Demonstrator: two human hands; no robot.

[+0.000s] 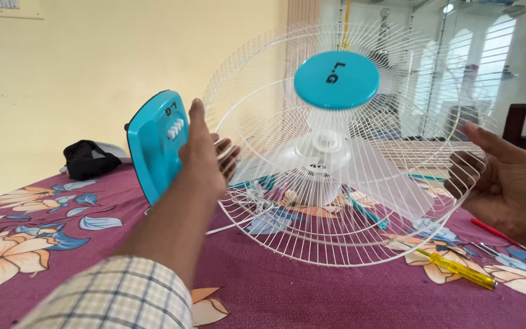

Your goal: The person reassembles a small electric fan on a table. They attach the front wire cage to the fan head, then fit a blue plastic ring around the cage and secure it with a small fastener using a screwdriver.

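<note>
Here, on the far left, a black cloth bag (89,159) lay on the maroon bedsheet with a flower print (44,244) that covered the bed. Next to it stood the turquoise plastic fan base with white push buttons (155,144), tilted up on its edge. The left hand (205,152), coming out of a checked sleeve (123,295), was against the left rim of the round white wire fan guard (342,143); its fingers were spread and hooked on the wires, not closed into a fist. The guard stood upright on the sheet, its lower rim touching the cloth, with a round turquoise centre cap (336,80) at the front. Behind the wires the translucent white fan blades (366,170) and the white motor hub (324,143) showed through. The right hand (500,186) held the right rim of the guard, fingers curled through the wires, thumb raised. Below it a yellow-handled screwdriver (458,269) lay on the sheet, near the guard but apart from it. A thin red-handled tool (488,228) lay further right, partly hidden by the right hand.
</note>
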